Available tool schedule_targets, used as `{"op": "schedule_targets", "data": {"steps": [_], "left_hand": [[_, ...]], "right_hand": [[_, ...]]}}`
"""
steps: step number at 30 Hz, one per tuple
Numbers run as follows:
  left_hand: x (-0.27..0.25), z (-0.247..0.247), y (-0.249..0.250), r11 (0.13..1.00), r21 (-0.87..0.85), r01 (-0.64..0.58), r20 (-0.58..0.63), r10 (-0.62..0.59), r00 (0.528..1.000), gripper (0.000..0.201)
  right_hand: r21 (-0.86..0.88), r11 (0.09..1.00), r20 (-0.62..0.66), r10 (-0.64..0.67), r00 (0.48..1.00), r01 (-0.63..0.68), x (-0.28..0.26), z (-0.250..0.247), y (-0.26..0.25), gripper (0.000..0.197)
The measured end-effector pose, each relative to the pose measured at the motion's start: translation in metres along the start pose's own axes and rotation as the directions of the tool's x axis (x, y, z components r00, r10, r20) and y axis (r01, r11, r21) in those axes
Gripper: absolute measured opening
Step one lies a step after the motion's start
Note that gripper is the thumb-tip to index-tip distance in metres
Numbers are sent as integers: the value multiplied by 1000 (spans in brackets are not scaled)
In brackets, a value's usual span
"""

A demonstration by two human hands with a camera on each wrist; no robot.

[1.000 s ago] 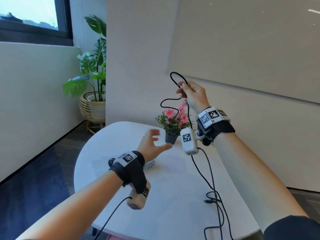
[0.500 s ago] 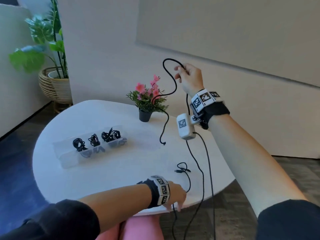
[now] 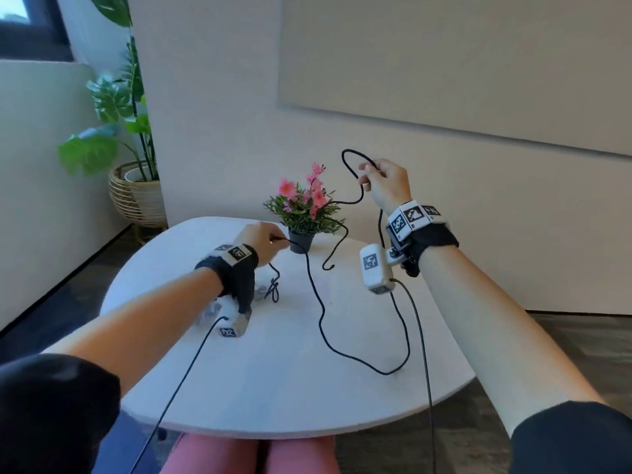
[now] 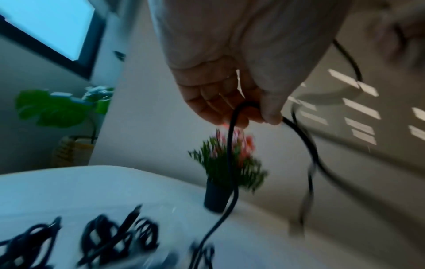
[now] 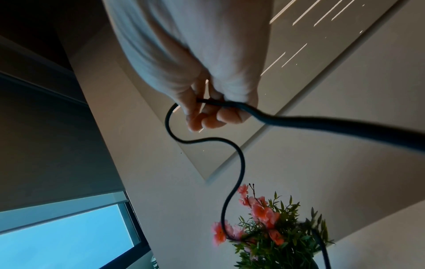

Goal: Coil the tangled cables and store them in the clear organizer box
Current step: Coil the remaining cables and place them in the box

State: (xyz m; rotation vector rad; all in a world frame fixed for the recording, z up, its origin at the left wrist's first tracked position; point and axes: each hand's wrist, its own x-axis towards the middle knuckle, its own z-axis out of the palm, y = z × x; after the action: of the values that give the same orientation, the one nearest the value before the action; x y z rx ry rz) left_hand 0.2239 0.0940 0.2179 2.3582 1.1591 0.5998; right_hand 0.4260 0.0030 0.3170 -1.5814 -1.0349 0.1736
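Observation:
A long black cable [image 3: 321, 323] sags across the white table [image 3: 273, 388] between my two hands. Above the table's right side, my raised right hand [image 3: 371, 176] pinches it where it forms a small loop [image 5: 170, 123]. Its loose end [image 3: 328, 267] dangles past the flowers. My left hand [image 3: 273, 239] pinches the other stretch [image 4: 231, 145] beside the flower pot. The clear organizer box [image 3: 261, 291] is mostly hidden behind my left wrist. Coiled black cables [image 4: 119, 234] lie in it, blurred in the left wrist view.
A small pot of pink flowers [image 3: 302, 213] stands at the table's back, between my hands. Thin camera leads [image 3: 424, 354] hang from both wrists over the table's front edge. A large plant in a wicker basket [image 3: 136, 196] stands on the floor at left.
My left hand has left the table's front edge and risen to beside the flower pot, pinching the cable. My right hand stays raised with the loop. The view has shifted.

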Motion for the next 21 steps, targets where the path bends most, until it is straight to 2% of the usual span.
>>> {"op": "schedule_targets", "data": {"steps": [3,5,6,7,9,11,13,14,15,18,20,21], "left_hand": [[6,-36,9,973,-229,-11,-75,-6,997,24],[5,-53,20,934,-352,-65,-103,30,994,23],[4,-59,25,913,-396,-95,-118,52,992,20],[3,-64,31,892,-435,-120,-130,70,989,15],[2,-70,42,852,-502,-151,-152,84,985,15],[1,-73,54,816,-552,-172,-196,74,978,13],[3,-76,61,789,-584,-190,-252,46,967,14],[5,-78,61,790,-582,-192,-264,39,964,17],[5,-79,58,806,-560,-192,-262,48,964,21],[0,-76,38,883,-420,-209,-141,164,976,30],[-8,-72,20,938,-256,-234,-71,223,972,32],[-11,-71,10,963,-129,-235,-56,230,972,32]], "right_hand": [[-186,981,87,62,994,-45,-6,3,6,26],[-400,913,157,161,974,-86,-13,4,10,20],[-461,883,181,187,966,-84,-18,5,9,27],[-457,888,214,161,964,-47,-21,8,7,33],[-271,963,294,76,953,7,-31,17,-9,35],[-77,991,436,135,890,-113,-41,30,-28,45],[-17,976,553,192,811,-219,-52,39,-41,38],[-1,974,553,190,812,-227,-55,40,-44,31],[23,976,515,174,840,-216,-55,39,-44,28],[12,999,302,42,952,-48,-41,28,-32,28],[-20,999,137,-24,990,27,-28,16,-24,30],[-18,1000,54,-22,998,23,-23,10,-19,30]]}}
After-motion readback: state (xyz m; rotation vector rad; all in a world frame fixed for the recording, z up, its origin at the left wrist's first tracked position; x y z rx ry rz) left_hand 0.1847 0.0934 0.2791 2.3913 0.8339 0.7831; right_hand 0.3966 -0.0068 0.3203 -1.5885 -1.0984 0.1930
